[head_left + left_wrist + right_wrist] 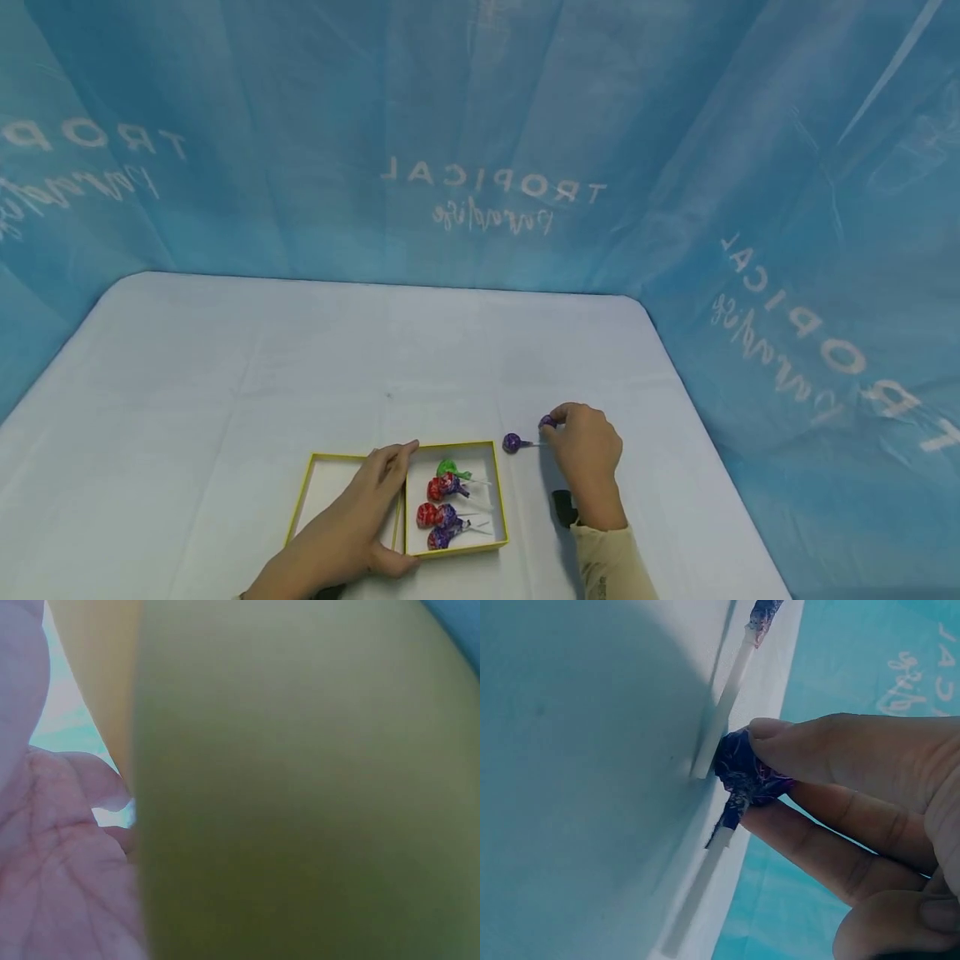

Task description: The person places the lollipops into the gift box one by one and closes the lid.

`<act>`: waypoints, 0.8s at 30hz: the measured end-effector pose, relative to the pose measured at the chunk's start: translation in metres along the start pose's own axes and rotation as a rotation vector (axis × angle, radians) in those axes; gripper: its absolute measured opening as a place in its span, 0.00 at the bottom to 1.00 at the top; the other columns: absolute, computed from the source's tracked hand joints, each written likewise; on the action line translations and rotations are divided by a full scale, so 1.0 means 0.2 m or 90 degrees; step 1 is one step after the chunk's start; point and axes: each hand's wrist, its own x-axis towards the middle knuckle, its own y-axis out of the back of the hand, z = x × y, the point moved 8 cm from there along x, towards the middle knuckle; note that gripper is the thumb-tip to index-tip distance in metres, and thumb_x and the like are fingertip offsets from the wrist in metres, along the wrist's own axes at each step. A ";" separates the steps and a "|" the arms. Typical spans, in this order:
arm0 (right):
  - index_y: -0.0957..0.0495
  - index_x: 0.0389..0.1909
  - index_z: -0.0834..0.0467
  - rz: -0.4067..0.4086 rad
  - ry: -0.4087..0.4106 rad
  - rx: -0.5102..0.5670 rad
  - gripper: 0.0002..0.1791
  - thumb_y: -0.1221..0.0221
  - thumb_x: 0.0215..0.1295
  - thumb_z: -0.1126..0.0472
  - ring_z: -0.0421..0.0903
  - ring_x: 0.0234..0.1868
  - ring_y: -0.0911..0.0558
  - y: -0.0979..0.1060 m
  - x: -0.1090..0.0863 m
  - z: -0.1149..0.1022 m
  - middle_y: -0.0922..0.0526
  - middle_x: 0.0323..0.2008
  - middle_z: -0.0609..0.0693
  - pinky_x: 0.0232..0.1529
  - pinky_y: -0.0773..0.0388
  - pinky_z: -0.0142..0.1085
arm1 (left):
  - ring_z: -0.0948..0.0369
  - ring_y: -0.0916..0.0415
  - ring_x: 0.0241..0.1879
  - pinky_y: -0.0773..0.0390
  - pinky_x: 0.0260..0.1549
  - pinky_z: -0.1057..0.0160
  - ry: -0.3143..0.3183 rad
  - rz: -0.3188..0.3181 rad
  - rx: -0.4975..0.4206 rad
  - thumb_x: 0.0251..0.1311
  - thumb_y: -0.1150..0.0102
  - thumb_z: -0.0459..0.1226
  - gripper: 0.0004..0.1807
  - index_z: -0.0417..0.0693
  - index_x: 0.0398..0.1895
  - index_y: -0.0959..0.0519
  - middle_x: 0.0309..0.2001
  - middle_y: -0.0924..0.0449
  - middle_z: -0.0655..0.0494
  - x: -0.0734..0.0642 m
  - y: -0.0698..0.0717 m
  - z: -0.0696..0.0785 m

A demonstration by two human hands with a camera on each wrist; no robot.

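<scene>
My right hand (588, 454) pinches a purple-wrapped lollipop (739, 761) by its candy head between thumb and fingers, its white stick pointing away from them. Just left of it on the tablecloth lies a second purple lollipop (512, 443). A yellow-edged white box (501, 492) holds several lollipops (446, 517) in red, purple and green wrappers. My left hand (348, 525) grips the box's left side, thumb at the near edge and fingers at the far edge. In the left wrist view a blurred yellow-green surface (315, 787) covers most of the frame.
Left of the box is another yellow-edged white tray or lid (309, 492), partly hidden under my left forearm. The white-covered table (337, 358) is bounded by blue printed curtains (480, 125) at the back and sides. A black device (564, 508) sits at my right wrist.
</scene>
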 end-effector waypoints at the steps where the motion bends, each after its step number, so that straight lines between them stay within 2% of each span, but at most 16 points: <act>1: 0.10 0.32 0.54 0.003 0.003 -0.001 0.07 0.27 0.54 0.57 0.44 0.21 0.25 0.00 0.01 0.00 0.12 0.26 0.49 0.16 0.33 0.37 | 0.51 0.41 0.71 0.28 0.62 0.46 -0.002 0.004 0.002 0.40 0.21 0.57 0.70 0.51 0.82 0.56 0.71 0.44 0.51 0.00 0.00 0.00; 7: 0.10 0.32 0.54 0.009 0.010 -0.010 0.08 0.26 0.53 0.56 0.43 0.20 0.25 0.00 0.02 -0.02 0.13 0.25 0.49 0.15 0.33 0.37 | 0.50 0.41 0.71 0.28 0.62 0.45 -0.008 0.012 0.000 0.40 0.20 0.56 0.70 0.51 0.82 0.55 0.71 0.44 0.49 0.01 0.01 0.00; 17: 0.10 0.32 0.54 0.047 0.026 -0.014 0.07 0.27 0.52 0.57 0.42 0.17 0.32 -0.01 0.01 -0.01 0.15 0.21 0.48 0.13 0.40 0.34 | 0.52 0.41 0.71 0.27 0.61 0.46 -0.011 0.016 0.004 0.40 0.21 0.57 0.69 0.51 0.82 0.55 0.71 0.43 0.52 0.01 0.01 0.00; 20: 0.10 0.33 0.53 0.060 0.030 0.001 0.07 0.28 0.53 0.56 0.41 0.15 0.35 0.01 0.00 -0.02 0.20 0.16 0.46 0.13 0.44 0.34 | 0.52 0.41 0.71 0.28 0.62 0.46 -0.010 0.013 0.002 0.40 0.21 0.57 0.69 0.51 0.82 0.55 0.71 0.43 0.51 0.01 0.01 0.00; 24: 0.10 0.35 0.50 0.086 0.066 0.031 0.08 0.29 0.53 0.55 0.40 0.13 0.41 0.04 -0.03 -0.06 0.32 0.09 0.42 0.13 0.48 0.33 | 0.51 0.41 0.71 0.28 0.62 0.45 -0.009 0.011 -0.005 0.40 0.20 0.55 0.70 0.51 0.82 0.55 0.71 0.43 0.51 0.01 0.01 0.00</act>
